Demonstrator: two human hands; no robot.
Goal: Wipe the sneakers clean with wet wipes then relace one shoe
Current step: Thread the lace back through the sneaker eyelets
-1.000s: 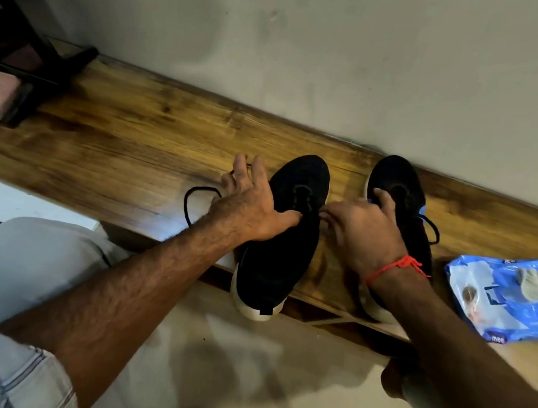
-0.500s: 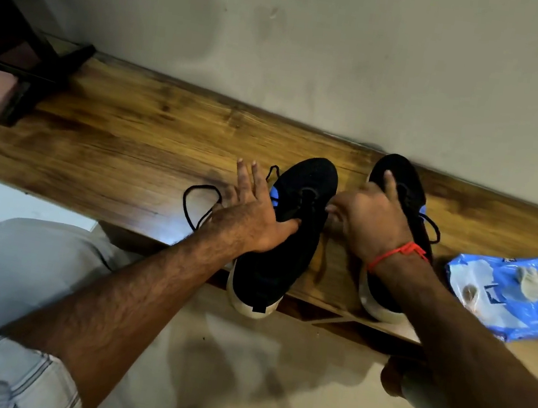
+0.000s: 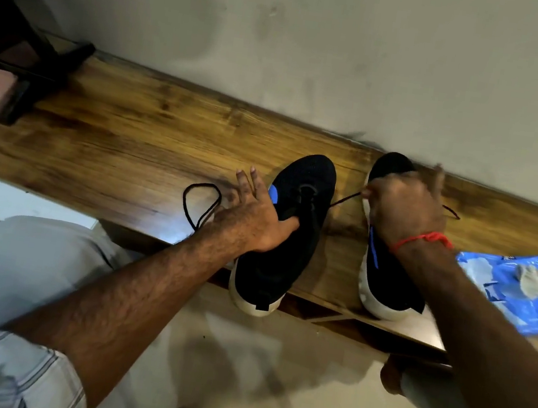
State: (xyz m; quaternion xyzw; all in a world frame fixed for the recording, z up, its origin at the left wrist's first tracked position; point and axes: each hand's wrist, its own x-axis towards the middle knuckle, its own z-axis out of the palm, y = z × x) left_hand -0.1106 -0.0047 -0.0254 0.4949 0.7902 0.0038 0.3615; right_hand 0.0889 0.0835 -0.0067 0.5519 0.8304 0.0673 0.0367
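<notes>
Your left hand rests on the left sneaker with straight fingers and thumb pressing it down, while your right hand pinches the lace. A second ago the lace was slack; now it is pulled tight toward the right sneaker, so I judge relacing is under way on the wooden bench.

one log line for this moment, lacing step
phase: relacing | left hand: steadies left black knit sneaker, fingers straight | right hand: pinches black lace, taut | blue wipes pack: beside
</notes>
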